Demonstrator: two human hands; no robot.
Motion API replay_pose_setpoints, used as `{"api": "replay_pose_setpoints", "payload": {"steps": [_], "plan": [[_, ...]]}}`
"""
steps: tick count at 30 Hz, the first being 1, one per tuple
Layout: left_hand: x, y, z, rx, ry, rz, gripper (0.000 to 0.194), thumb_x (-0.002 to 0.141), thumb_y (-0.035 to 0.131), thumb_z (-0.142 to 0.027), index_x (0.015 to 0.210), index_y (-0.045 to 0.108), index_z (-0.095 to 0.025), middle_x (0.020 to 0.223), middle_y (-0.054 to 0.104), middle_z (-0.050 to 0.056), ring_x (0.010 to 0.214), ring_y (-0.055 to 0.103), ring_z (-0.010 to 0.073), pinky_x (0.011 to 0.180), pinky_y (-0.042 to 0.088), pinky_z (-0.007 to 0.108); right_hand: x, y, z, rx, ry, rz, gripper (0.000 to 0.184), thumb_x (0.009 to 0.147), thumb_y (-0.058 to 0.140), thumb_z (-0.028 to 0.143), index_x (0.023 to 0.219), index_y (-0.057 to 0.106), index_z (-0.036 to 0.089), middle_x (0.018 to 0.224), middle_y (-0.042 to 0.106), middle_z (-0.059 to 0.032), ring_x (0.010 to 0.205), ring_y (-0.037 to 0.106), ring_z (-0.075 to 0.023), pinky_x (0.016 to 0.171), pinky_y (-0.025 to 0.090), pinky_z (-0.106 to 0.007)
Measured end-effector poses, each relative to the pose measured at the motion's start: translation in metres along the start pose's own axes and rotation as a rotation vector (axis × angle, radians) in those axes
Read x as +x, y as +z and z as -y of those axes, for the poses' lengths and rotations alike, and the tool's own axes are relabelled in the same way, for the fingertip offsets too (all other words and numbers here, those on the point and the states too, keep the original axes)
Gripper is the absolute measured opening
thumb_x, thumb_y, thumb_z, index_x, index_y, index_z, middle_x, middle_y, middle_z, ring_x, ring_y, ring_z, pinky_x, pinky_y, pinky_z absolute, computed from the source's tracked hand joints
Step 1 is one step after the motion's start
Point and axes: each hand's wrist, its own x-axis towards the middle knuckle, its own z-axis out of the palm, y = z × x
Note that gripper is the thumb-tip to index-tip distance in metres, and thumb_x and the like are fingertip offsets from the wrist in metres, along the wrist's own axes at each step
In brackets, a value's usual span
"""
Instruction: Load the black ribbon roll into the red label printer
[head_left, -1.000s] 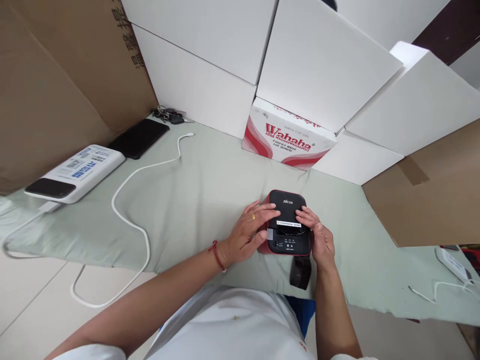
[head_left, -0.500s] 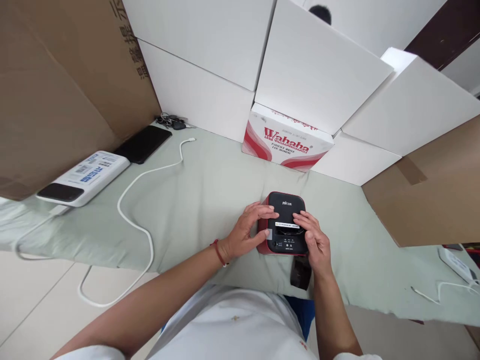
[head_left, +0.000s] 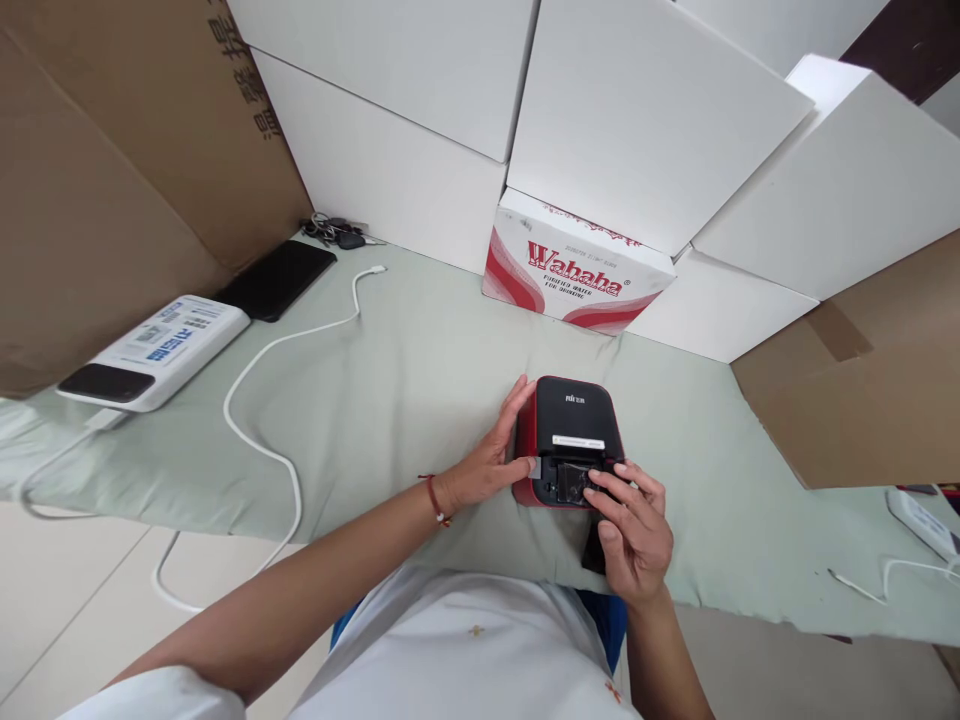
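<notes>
A small boxy device (head_left: pixel 574 412) with red sides and a black top stands on the green cloth, with a white sticker strip across it. My left hand (head_left: pixel 495 455) lies along its left side, fingers stretched out. The left thumb touches the front left corner beside a greyish tab (head_left: pixel 535 468). My right hand (head_left: pixel 637 525) is over the front right corner, fingers apart. Its fingertips touch a glossy dark piece (head_left: pixel 571 483) over the device's front part. Partly hidden by this hand, a black object (head_left: pixel 593 548) lies near the cloth's edge.
A white-and-red Wahaha carton (head_left: pixel 577 270) stands behind, against white boxes (head_left: pixel 382 150). Brown cardboard (head_left: pixel 112 190) walls the left, more cardboard (head_left: pixel 847 390) the right. At left lie a power bank (head_left: pixel 154 350), a black phone (head_left: pixel 281 280), keys (head_left: pixel 337 231) and a white cable (head_left: pixel 259 440).
My left fingers have slid off the top onto the device's left side. My right hand has moved down to the front edge. A glossy dark piece now covers part of the icon panel.
</notes>
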Motion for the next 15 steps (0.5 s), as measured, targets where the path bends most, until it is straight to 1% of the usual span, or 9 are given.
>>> {"api": "replay_pose_setpoints", "payload": {"steps": [4,6,8,10,12,13,15], "plan": [[0.002,0.001,0.006,-0.026,-0.007,0.003,0.103,0.099,0.074,-0.053,0.179,0.010,-0.043,0.192,-0.001,0.001,0.179,-0.002,0.0361,0.144,0.002,0.061,0.008,-0.003,0.000,0.024,-0.007,-0.006,0.031,0.106,0.055,0.021,0.122,0.081,0.025,0.117,0.085,-0.0095,0.115,0.070,-0.0304,0.099,0.057,-0.053],[0.003,0.001,0.010,-0.015,0.011,-0.003,0.102,0.099,0.074,-0.056,0.179,0.012,-0.044,0.192,0.000,0.000,0.178,-0.001,0.0372,0.144,0.003,0.062,0.017,-0.007,-0.002,0.091,0.026,0.008,0.030,0.108,0.053,0.024,0.117,0.082,0.025,0.112,0.086,-0.0090,0.106,0.072,-0.0287,0.093,0.058,-0.050],[0.004,0.002,0.012,0.008,0.049,-0.023,0.099,0.097,0.074,-0.059,0.178,0.019,-0.043,0.192,0.002,0.000,0.178,-0.001,0.0389,0.144,0.003,0.062,0.031,-0.012,-0.007,0.189,0.113,0.030,0.032,0.111,0.050,0.025,0.108,0.082,0.025,0.106,0.086,-0.0072,0.097,0.075,-0.0257,0.089,0.058,-0.046],[0.004,0.002,0.012,0.021,0.081,-0.051,0.094,0.098,0.073,-0.060,0.177,0.025,-0.042,0.191,0.007,0.001,0.178,0.001,0.0393,0.145,0.003,0.061,0.050,-0.016,-0.013,0.236,0.262,0.076,0.033,0.113,0.050,0.027,0.102,0.081,0.025,0.103,0.086,-0.0057,0.093,0.078,-0.0227,0.085,0.059,-0.041],[0.005,0.003,0.009,0.016,0.078,-0.078,0.088,0.101,0.070,-0.058,0.176,0.027,-0.041,0.190,0.015,0.002,0.177,0.008,0.0380,0.145,0.005,0.060,0.072,-0.016,-0.018,0.184,0.400,0.198,0.029,0.112,0.055,0.031,0.101,0.081,0.025,0.104,0.086,-0.0054,0.094,0.079,-0.0216,0.084,0.060,-0.036],[0.005,0.003,0.007,0.009,0.061,-0.094,0.083,0.104,0.067,-0.056,0.176,0.028,-0.040,0.188,0.019,0.003,0.176,0.012,0.0369,0.145,0.007,0.059,0.084,-0.014,-0.020,0.123,0.442,0.299,0.026,0.111,0.058,0.032,0.103,0.082,0.025,0.106,0.086,-0.0056,0.096,0.080,-0.0220,0.086,0.060,-0.036],[0.008,0.002,0.002,-0.005,0.014,-0.128,0.073,0.108,0.062,-0.053,0.173,0.033,-0.038,0.184,0.029,0.005,0.174,0.022,0.0350,0.145,0.012,0.058,0.106,-0.006,-0.020,-0.068,0.469,0.562,0.024,0.109,0.060,0.032,0.115,0.082,0.025,0.117,0.086,-0.0060,0.105,0.081,-0.0240,0.094,0.059,-0.037]]}}
